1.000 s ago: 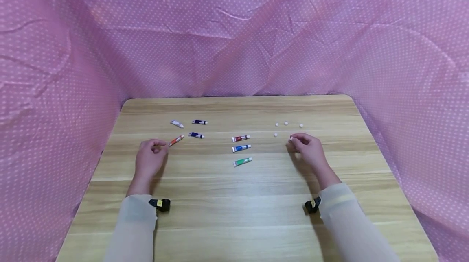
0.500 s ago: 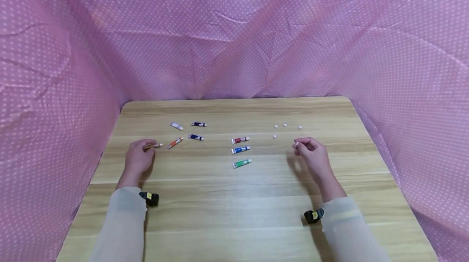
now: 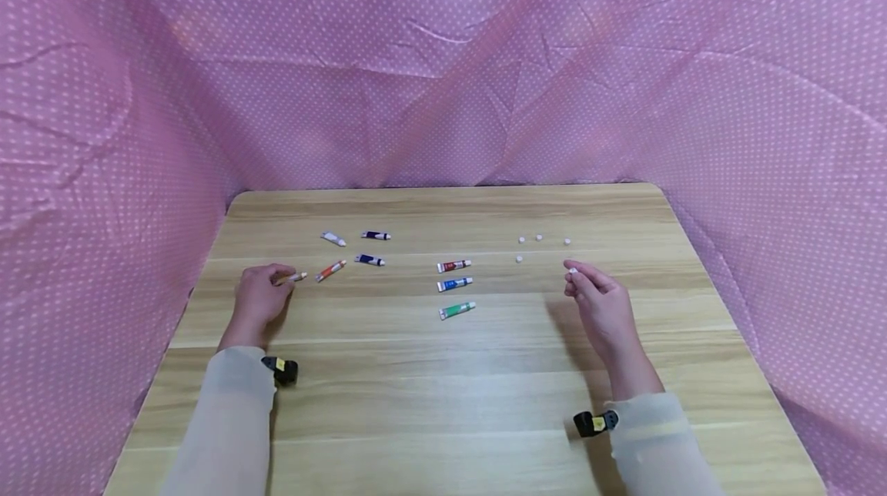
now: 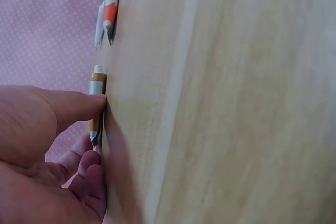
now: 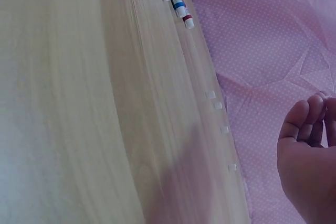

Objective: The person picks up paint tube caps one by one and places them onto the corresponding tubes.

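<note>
On the wooden bench (image 3: 443, 373) the left hand (image 3: 258, 301) rests with its fingers curled, pinching a small brown paint tube (image 3: 294, 277) between thumb and fingertips; the left wrist view shows the thumb (image 4: 73, 109) pressed on the tube (image 4: 96, 106) close to its crimped end, with its white neck pointing away from the palm. Taking the red tube (image 3: 453, 266) near the middle of the bench as landmark, the brown tube lies well to its left, and an orange tube (image 3: 329, 270) lies just beside the brown one, between it and the red tube. Farther back on that left side lie two dark blue tubes (image 3: 370, 259) and a white tube (image 3: 333, 238). Directly nearer the person than the red tube lie a blue tube (image 3: 454, 283) and then a green tube (image 3: 456, 310), the three in a short column. To the right of the red tube four small white caps (image 3: 538, 237) sit loosely grouped on the bench. The right hand (image 3: 604, 305) is raised just above the bench, farther right than those caps, and pinches one more white cap (image 3: 572, 271) at the tips of thumb and forefinger, its other fingers loosely bent. Pink dotted cloth (image 3: 443, 57) hangs around the bench on three sides
</note>
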`<state>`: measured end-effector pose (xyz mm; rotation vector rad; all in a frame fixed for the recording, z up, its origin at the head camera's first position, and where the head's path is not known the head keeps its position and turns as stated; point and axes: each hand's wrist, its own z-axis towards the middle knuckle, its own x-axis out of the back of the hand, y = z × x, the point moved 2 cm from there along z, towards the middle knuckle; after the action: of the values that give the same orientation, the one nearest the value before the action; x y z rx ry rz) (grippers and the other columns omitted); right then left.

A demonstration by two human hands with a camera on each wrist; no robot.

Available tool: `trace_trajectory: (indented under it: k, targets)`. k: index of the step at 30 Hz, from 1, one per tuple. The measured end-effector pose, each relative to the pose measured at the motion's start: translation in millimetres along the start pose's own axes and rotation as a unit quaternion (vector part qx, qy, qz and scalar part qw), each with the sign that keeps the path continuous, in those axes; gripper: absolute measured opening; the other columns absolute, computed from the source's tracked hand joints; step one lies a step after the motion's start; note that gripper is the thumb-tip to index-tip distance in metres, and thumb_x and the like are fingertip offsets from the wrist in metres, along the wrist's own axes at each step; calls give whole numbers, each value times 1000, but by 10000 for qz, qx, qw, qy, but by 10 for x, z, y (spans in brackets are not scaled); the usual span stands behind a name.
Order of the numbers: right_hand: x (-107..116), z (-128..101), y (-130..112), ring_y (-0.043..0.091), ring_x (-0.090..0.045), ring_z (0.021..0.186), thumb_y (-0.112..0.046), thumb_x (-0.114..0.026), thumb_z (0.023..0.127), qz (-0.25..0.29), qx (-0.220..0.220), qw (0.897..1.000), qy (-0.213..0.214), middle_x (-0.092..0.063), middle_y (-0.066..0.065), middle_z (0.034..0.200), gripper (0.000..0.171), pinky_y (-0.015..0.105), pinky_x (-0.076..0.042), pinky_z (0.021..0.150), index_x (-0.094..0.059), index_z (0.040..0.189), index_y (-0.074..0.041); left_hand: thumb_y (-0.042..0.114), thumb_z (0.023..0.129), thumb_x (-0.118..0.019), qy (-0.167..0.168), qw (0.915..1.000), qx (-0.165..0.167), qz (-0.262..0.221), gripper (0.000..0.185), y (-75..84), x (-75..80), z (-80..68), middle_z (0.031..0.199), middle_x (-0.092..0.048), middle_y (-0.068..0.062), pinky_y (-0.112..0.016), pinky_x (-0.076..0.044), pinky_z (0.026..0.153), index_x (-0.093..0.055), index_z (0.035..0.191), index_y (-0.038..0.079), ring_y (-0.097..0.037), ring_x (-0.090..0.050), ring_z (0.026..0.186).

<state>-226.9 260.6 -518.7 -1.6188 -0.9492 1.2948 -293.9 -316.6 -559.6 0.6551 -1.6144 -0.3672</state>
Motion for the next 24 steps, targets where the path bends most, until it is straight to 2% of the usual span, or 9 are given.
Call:
trace_trajectory:
  k: [5, 8, 14, 19, 24]
  targets:
    - [27, -42, 23, 5, -75, 88, -3, -66, 106, -172, 65, 9997, -134, -81, -6, 99, 21, 21, -62, 87, -84, 109, -13, 16, 106, -64, 167, 9998, -49, 11, 31, -1, -3, -36, 136, -66, -32, -64, -36, 118, -70, 132, -1, -51, -50, 135]
    - [40, -58, 32, 6, -77, 88, -3, -67, 106, -191, 167, 9996, -157, -82, -5, 100, 20, 22, -63, 87, -84, 110, -11, 16, 107, -63, 223, 9997, -62, 0, 31, -7, -9, -67, 135, -68, -31, -64, -40, 116, -69, 132, -2, -51, -55, 133]
    - [44, -87, 40, 9, -79, 83, -1, -69, 104, -81, 345, 9993, -106, -83, 0, 94, 15, 24, -65, 84, -82, 109, -5, 27, 114, -53, 133, 9991, 215, -337, 37, 15, -57, -177, 140, -65, -28, -64, -46, 111, -59, 142, 4, -48, -61, 129]
    - [14, -109, 34, 10, -80, 80, 1, -70, 103, -192, 400, 9989, -123, -83, 0, 91, 12, 26, -66, 83, -80, 109, 2, 35, 115, -51, 135, 9947, 429, -923, 40, 123, -123, -306, 141, -66, -24, -54, -51, 100, -54, 147, 11, -43, -63, 125]
    - [-37, -147, 4, 10, -80, 80, 1, -71, 102, -257, 409, 9987, -183, -83, -1, 90, 15, 26, -66, 83, -83, 103, -7, 33, 112, -59, 152, 9910, 453, -1253, 48, 327, -218, -431, 144, -63, -22, -52, -52, 104, -49, 152, 9, -40, -62, 126]
